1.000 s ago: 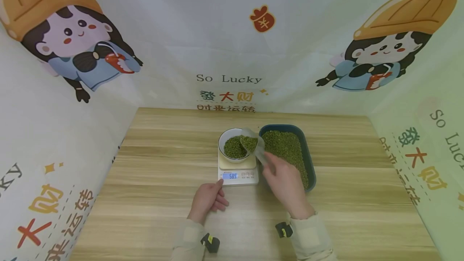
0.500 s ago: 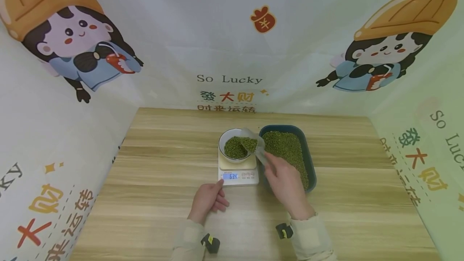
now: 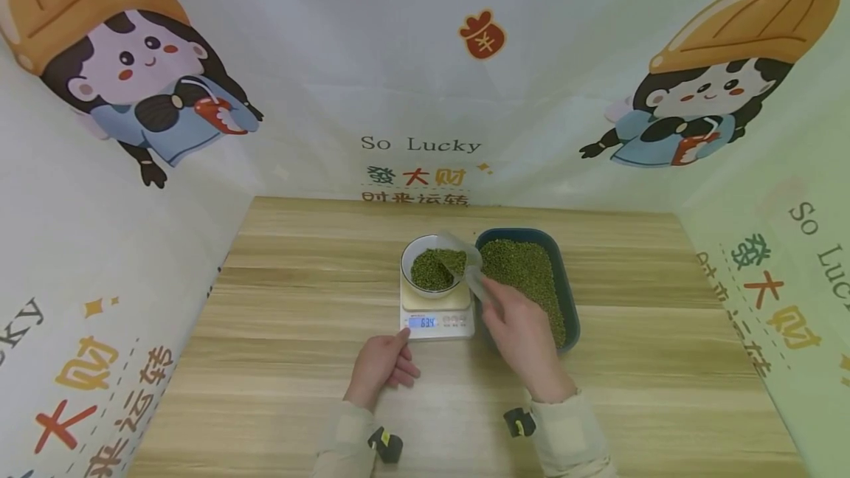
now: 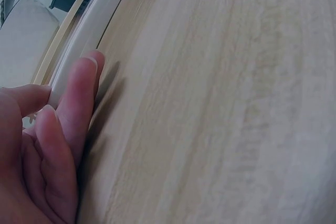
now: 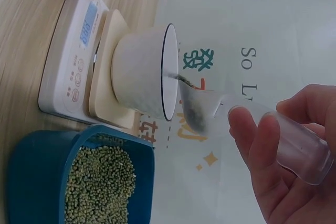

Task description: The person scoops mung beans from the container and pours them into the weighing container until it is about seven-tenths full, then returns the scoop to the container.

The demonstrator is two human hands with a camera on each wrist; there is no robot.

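Note:
My right hand grips the handle of a clear plastic scoop, which holds green mung beans and tips at the rim of a white bowl. Beans show at the scoop's lip in the right wrist view. More mung beans lie in the bowl, which stands on a white kitchen scale reading about 63.4. My left hand rests its thumb on the scale's front left corner. Its other fingers are loosely bent in front of the scale's edge.
Right of the scale, close beside it, stands a dark blue tub holding many mung beans. The wooden tabletop ends at a printed cloth backdrop at the back and sides.
The scale's reading has risen from 58.9 to 63.4. The scoop has shifted slightly left and tipped further over the bowl. My left hand stays in place.

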